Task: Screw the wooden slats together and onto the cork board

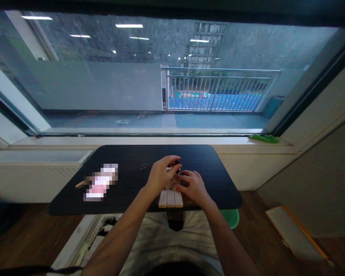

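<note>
A set of light wooden slats (170, 200) lies side by side near the front edge of the black table (126, 191), with small dark holes or dots in them. Over its far end, my left hand (161, 174) is closed, thumb and fingers pinching a small dark piece (177, 162) whose kind I cannot make out. My right hand (194, 186) is at the right side of the slats. Its fingers and thumb curl in around a small part at the far end, mostly hidden by the fingers.
Several thin screws or nails (144, 167) lie left of my hands. A blurred-out item (102, 182) and a wooden stick (79, 184) rest farther left. Behind the table are a windowsill with a green cloth (264, 138) and a radiator (40, 156). A green basin (230, 218) stands below, right.
</note>
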Motion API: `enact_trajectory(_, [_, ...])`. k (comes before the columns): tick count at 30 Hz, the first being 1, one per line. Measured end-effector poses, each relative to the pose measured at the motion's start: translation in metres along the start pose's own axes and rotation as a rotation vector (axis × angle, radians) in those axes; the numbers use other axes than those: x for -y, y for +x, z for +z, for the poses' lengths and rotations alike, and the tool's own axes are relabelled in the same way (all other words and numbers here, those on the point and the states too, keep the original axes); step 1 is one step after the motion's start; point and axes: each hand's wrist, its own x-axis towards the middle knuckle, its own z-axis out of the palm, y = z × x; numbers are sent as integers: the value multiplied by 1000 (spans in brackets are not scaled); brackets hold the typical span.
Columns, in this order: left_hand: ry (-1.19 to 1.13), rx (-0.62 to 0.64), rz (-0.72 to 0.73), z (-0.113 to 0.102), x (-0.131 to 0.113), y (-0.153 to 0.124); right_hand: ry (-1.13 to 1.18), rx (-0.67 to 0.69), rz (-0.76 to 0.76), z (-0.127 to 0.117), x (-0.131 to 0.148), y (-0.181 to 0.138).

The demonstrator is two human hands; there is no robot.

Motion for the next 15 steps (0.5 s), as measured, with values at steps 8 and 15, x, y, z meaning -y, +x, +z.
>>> enact_trajectory(8, [-4, 12, 5, 2, 1, 0, 10, -6, -2, 0, 1, 0])
enact_trajectory(15, [-26, 31, -2, 1, -1, 0, 2, -9, -10, 1, -1, 0])
